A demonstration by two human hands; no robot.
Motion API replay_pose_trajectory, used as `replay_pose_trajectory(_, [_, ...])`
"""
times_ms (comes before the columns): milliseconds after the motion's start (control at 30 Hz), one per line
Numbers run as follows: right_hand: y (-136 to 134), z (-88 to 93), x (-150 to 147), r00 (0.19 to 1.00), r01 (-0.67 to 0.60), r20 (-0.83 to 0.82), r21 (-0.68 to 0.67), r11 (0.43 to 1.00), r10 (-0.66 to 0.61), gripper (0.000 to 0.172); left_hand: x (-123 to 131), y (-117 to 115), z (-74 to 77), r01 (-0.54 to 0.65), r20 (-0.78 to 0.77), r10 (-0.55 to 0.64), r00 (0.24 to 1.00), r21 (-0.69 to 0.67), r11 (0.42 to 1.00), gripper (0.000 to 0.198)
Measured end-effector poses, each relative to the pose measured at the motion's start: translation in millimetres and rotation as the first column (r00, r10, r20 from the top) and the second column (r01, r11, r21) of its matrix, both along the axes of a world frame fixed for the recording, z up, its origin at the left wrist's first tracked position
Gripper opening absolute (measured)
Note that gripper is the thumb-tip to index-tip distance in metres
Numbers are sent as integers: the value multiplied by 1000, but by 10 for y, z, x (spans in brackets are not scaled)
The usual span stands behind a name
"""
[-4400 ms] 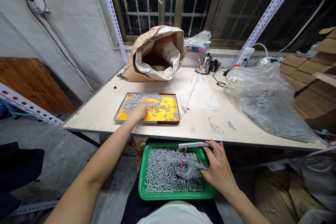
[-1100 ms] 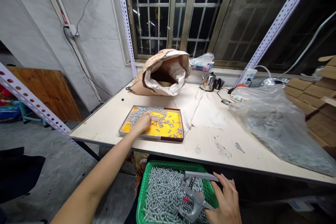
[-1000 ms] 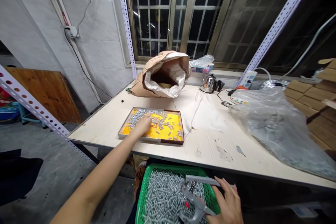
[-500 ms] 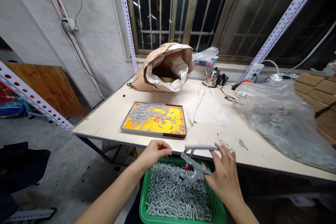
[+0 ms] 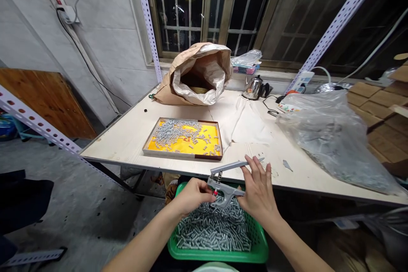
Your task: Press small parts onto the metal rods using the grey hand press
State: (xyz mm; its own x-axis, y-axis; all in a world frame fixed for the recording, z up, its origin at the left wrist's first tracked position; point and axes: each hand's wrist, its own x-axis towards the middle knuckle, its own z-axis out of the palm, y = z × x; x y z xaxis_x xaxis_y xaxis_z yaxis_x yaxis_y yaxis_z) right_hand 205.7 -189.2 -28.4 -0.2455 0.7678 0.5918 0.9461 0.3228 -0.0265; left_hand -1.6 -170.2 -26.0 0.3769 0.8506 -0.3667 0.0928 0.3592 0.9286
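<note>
My right hand holds grey spring-loaded hand pliers by the two handles, which stand spread apart. A coil spring and a small red part show at the head of the pliers. My left hand is closed in a pinch at the jaw, beside the red part; whatever lies between its fingertips is too small to make out. Below both hands is a green plastic basket full of small silver screw-like metal pieces. On the table, a shallow tray with a yellow bottom holds more small silver pieces.
An open brown paper sack lies at the back of the table. A metal kettle stands near the window. At the right are a large clear plastic bag and stacked cardboard boxes. Perforated metal posts frame the table.
My left hand has moved right, from beside the pliers to their jaw. The pliers have shifted left and their upper handle now slants. The view has shifted slightly.
</note>
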Motion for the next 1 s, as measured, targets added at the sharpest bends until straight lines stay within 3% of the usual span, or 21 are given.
replay_pose_trajectory(200, [-35, 8, -43, 1000, 13, -15, -34, 999, -13, 52, -55, -9, 36, 131, -17, -130, 991, 44, 990, 7])
replay_pose_trajectory(500, [-97, 88, -74, 1000, -9, -21, -89, 996, 7, 59, -131, -65, 218, 266, 18, -267, 964, 27, 964, 11])
replay_pose_trajectory(667, [-118, 112, -72, 999, -26, -30, -101, 995, 23, 60, -139, -57, 269, 301, 73, -300, 951, -2, 954, 11])
replay_pose_trajectory(1000, [-159, 186, -111, 999, -3, -43, -155, 988, -4, 65, -149, -73, 317, 357, 16, -357, 934, 14, 934, 12])
